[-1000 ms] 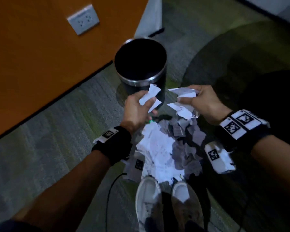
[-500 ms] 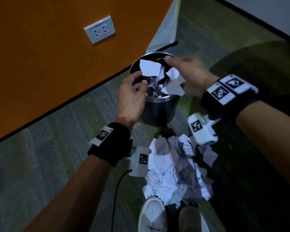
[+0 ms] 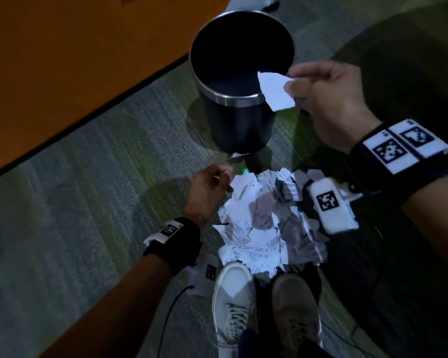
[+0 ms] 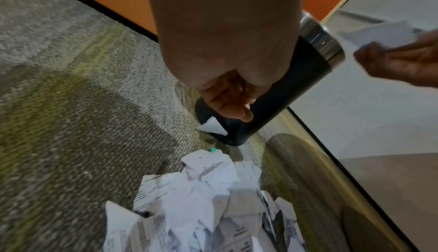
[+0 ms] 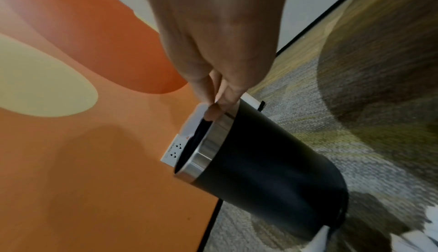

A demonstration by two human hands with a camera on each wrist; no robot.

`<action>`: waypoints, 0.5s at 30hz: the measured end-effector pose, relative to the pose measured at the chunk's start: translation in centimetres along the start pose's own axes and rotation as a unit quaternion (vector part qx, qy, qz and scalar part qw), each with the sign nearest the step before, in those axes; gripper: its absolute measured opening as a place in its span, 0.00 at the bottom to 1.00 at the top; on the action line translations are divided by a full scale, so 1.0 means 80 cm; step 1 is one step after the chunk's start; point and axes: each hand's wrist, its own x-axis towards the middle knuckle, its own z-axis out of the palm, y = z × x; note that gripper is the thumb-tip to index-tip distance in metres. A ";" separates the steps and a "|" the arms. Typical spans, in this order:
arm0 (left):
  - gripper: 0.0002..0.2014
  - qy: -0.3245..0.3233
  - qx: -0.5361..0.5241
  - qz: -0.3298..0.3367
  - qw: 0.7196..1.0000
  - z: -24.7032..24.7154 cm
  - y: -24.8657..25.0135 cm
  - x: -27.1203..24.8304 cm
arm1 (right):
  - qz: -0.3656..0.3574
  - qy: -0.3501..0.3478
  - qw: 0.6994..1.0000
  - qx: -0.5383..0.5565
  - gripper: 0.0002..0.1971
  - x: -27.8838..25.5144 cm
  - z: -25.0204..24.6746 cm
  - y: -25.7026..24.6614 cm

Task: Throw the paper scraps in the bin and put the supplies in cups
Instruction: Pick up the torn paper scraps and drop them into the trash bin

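Note:
A black bin [image 3: 233, 100] with a metal rim stands on the carpet by the orange wall. My right hand [image 3: 321, 94] hovers at the bin's right rim and pinches one white paper scrap [image 3: 274, 91] over the opening. My left hand [image 3: 210, 192] is low, at the left edge of the pile of torn paper scraps [image 3: 256, 228], fingers loosely curled with nothing in them [image 4: 227, 102]. One loose scrap [image 4: 213, 127] lies against the bin's base. A small green object [image 3: 245, 171] pokes out at the pile's far edge. The bin's inside looks dark.
The orange wall [image 3: 62, 60] runs along the left behind the bin. My two shoes [image 3: 233, 293] stand at the pile's near edge. A thin black cable [image 3: 166, 319] trails from my left wrist. Grey-green carpet [image 3: 75, 202] spreads to the left.
Both hands were over the bin with scraps. The left hand has come down to the pile, empty. The right hand has drawn back to the rim with one scrap.

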 end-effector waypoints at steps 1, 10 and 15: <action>0.05 -0.010 0.014 -0.015 1.000 0.001 -0.008 0.000 | 0.001 -0.020 1.000 -0.007 0.10 -0.007 -0.003 0.002; 0.17 -0.049 0.198 -0.124 0.971 0.027 -0.069 0.042 | 0.186 -0.182 0.912 -0.317 0.07 -0.060 -0.040 0.184; 0.27 -0.055 0.239 -0.071 0.967 0.051 -0.099 0.074 | 0.181 -0.149 0.884 -0.404 0.11 -0.024 -0.039 0.236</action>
